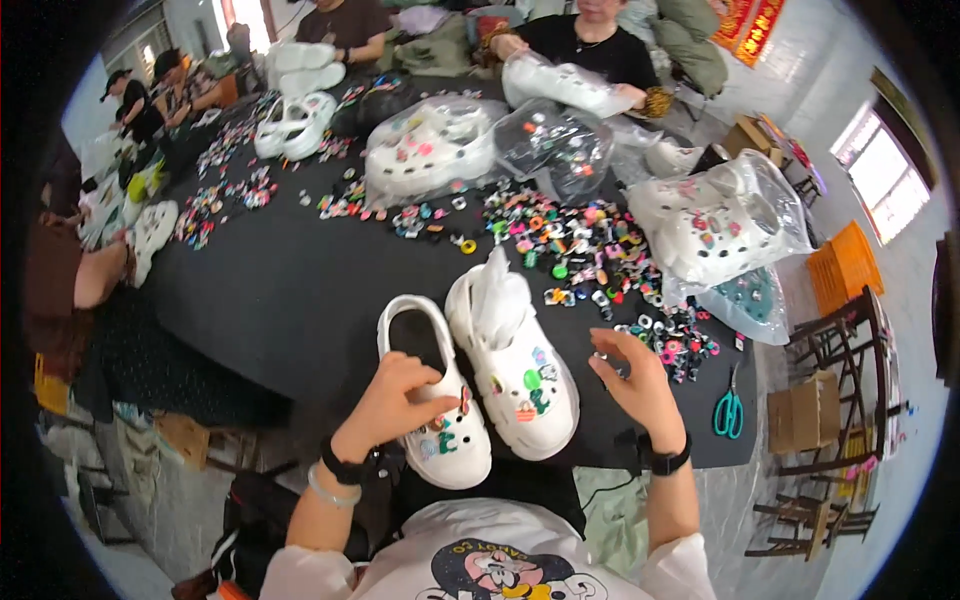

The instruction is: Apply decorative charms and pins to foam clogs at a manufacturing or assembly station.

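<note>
Two white clogs lie side by side on the black table before me. My left hand grips the side of the left clog, its thumb beside a small red-and-dark charm on the upper. Green and other coloured charms sit lower on that toe. The right clog touches it, with a green balloon-like charm and several others on its upper and white wrapping stuffed in its opening. To the right, my right hand hovers apart from the clogs, fingers curled toward the thumb around something tiny I cannot make out.
Loose colourful charms are heaped beyond my right hand. Bagged white clogs stand behind them, others farther back. Teal scissors lie near the table's right edge. Across the table, a person handles a bagged pair; others sit left.
</note>
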